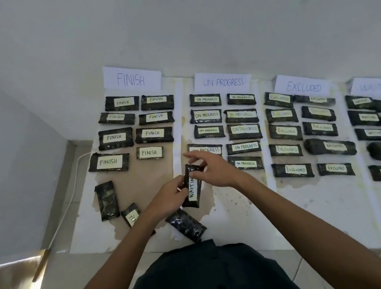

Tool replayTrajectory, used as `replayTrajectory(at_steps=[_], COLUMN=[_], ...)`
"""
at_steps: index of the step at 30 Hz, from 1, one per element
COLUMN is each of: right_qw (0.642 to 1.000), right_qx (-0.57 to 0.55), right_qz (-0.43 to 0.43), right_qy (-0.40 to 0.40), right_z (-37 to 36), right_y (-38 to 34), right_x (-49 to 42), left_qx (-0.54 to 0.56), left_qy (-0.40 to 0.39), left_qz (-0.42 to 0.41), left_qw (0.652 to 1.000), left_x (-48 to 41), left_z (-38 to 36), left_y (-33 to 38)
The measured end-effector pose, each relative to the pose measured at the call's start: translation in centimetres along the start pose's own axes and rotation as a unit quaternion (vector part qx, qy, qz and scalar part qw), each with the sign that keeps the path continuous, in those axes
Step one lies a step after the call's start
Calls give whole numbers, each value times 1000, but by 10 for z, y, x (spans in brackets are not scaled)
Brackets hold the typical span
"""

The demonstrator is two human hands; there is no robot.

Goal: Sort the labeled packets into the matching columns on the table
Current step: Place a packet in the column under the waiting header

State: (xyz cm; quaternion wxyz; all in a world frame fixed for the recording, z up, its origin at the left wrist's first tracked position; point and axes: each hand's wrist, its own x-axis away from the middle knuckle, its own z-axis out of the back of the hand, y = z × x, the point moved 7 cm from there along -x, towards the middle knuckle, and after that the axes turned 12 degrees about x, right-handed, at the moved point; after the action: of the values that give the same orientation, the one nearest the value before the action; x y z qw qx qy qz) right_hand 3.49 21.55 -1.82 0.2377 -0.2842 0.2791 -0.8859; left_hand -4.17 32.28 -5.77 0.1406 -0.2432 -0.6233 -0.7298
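Observation:
A dark packet labelled WAITING [193, 188] stands lengthwise between my hands over the near middle of the paper-covered surface. My left hand [170, 197] grips its left edge. My right hand [209, 170] pinches its upper end with thumb and finger, the other fingers spread. Header cards read FINISH [130, 79], ON PROGRESS [223, 82], EXCLUDED [303, 86] and a blurred WAITING card [376, 87]. Below each card lie rows of matching labelled packets.
Three loose packets lie near me: one label-down [107, 201] at the left, one with a partly hidden FINISH label [130, 215] under my left forearm, and one label-down [186, 225] below the held packet. A white cable [69, 202] runs along the left floor edge.

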Motion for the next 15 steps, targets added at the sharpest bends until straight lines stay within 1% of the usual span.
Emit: replayTrajectory(at_steps=[2, 4, 5, 6, 7, 8, 10, 12, 15], right_qw=[997, 977, 957, 930, 903, 882, 870, 873, 889], right_qx=[56, 183, 264, 340, 399, 435, 450, 441, 414], right_qz=[44, 89, 110, 133, 160, 179, 189, 186, 162], right_qy=[-29, -57, -54, -35, -5, 25, 71, 93, 105], right_z=[3, 4, 6, 8, 11, 13, 22, 34, 57], right_y=[0, 5, 9, 12, 14, 18, 30, 45, 75], right_x=[7, 17, 23, 28, 35, 41, 52, 65, 89], left_qx=[-28, -46, -59, -78, -99, -118, -145, -170, -248], left_qy=[-34, -66, -80, -95, -109, -119, -129, -128, -65], left_qz=[-2, 0, 2, 0, -5, -11, -19, -30, -98], left_qw=[999, 997, 995, 992, 989, 986, 981, 977, 962], left_x=[-2, -6, -8, -10, -11, -13, -17, -23, -37], left_z=[-10, -21, -27, -34, -42, -50, -67, -84, -105], left_y=[9, 18, 22, 27, 32, 38, 48, 55, 69])
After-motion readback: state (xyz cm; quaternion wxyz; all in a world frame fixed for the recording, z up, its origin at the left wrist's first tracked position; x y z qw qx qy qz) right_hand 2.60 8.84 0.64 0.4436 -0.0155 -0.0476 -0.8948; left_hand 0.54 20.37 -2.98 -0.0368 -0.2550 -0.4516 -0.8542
